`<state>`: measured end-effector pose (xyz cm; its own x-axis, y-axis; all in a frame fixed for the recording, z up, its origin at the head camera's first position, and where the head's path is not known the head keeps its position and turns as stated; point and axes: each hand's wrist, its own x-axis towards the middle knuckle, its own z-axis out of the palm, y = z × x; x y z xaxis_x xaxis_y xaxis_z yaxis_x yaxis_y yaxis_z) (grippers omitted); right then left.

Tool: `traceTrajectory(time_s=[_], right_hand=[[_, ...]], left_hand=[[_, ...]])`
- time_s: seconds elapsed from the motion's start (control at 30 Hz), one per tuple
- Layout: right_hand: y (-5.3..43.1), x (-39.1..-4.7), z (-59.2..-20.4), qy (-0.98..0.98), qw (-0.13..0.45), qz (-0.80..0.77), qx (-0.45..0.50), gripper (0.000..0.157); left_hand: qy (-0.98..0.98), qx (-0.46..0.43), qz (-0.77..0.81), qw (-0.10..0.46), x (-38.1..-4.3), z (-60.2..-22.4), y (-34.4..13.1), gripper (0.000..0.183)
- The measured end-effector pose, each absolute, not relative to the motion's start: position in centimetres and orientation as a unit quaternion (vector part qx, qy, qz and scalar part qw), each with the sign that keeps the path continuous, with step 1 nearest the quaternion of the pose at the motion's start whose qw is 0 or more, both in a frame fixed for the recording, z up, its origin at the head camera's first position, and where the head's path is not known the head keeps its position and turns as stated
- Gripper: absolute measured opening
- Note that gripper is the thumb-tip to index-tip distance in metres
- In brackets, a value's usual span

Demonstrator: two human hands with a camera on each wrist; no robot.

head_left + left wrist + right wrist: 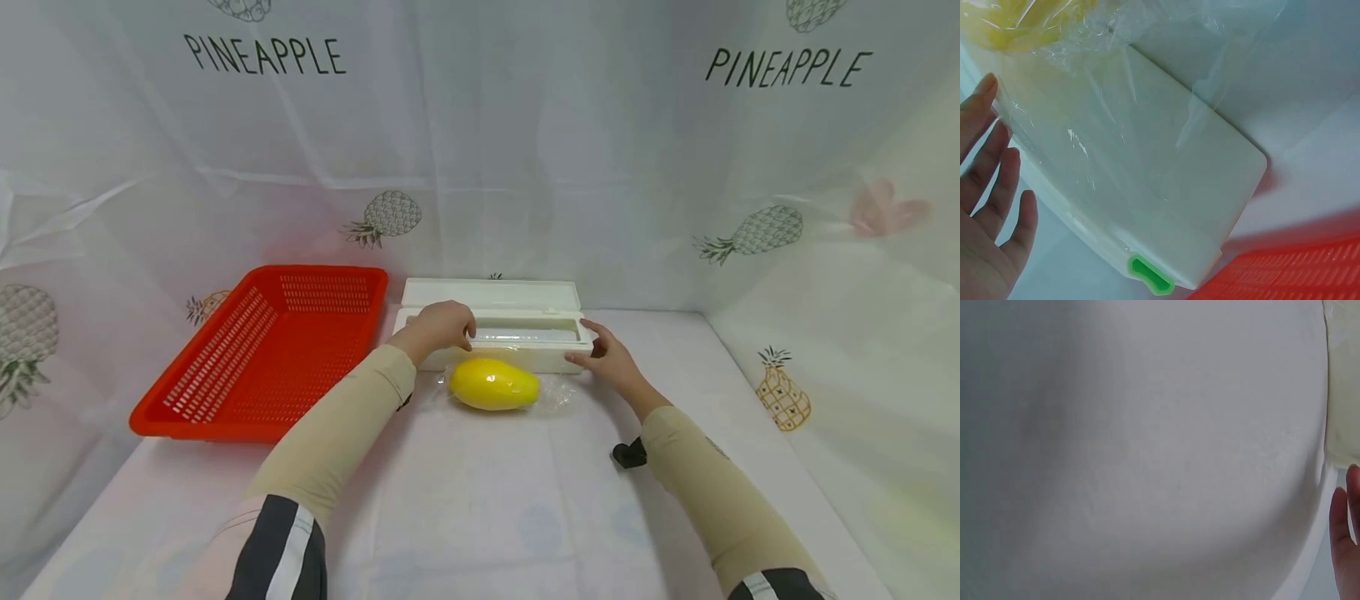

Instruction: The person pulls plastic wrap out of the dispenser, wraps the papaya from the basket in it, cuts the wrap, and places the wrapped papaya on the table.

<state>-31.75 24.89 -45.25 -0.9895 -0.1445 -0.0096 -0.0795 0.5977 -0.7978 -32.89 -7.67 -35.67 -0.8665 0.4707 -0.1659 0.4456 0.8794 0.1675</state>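
Note:
A white cling film dispenser (525,358) stands at the back of the table with its lid (491,293) raised and a film roll (525,335) inside. My left hand (442,323) is over the dispenser's left half, fingers bent loosely near the film; thumb and forefinger look apart. Clear film (1147,125) drapes down the dispenser's front in the left wrist view. My right hand (611,358) grips the dispenser's right end, thumb at the front and fingers at the top edge. A yellow papaya-shaped fruit (493,385) lies just before it, with clear film (555,392) around it.
A red plastic basket (258,425) with slotted sides stands to the left of the dispenser. A green slider (1150,275) sits at one end of the dispenser. Behind rises a white curtain (495,167) printed with pineapples, and a pale cloth (465,500) covers the table.

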Motion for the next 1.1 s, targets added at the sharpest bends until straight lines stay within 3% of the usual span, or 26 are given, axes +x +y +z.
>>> traceTrajectory(time_s=[0.27, 0.5, 0.6, 0.97, 1.1], right_hand=[[26.4, -32.1, -44.1, 0.906, 0.044, -0.41, -0.096, 0.09], [25.6, -31.9, -41.8, 0.899, -0.074, -0.41, -0.133, 0.068], [24.1, -31.5, -40.8, 0.893, -0.099, -0.407, -0.165, 0.06], [18.5, -31.3, -39.9, 0.885, 0.003, -0.378, -0.272, 0.052], [17.3, -31.9, -39.6, 0.886, 0.026, -0.352, -0.299, 0.042]], left_hand=[[0.966, 0.235, 0.057, 0.095, -33.0, -36.0, -7.6, 0.021], [0.966, 0.225, 0.075, 0.098, -33.1, -35.9, -7.7, 0.019], [0.965, 0.226, 0.081, 0.1, -33.2, -35.8, -7.7, 0.02], [0.966, 0.231, 0.083, 0.084, -32.9, -35.7, -7.9, 0.014], [0.967, 0.231, 0.069, 0.079, -32.8, -36.0, -8.0, 0.016]])
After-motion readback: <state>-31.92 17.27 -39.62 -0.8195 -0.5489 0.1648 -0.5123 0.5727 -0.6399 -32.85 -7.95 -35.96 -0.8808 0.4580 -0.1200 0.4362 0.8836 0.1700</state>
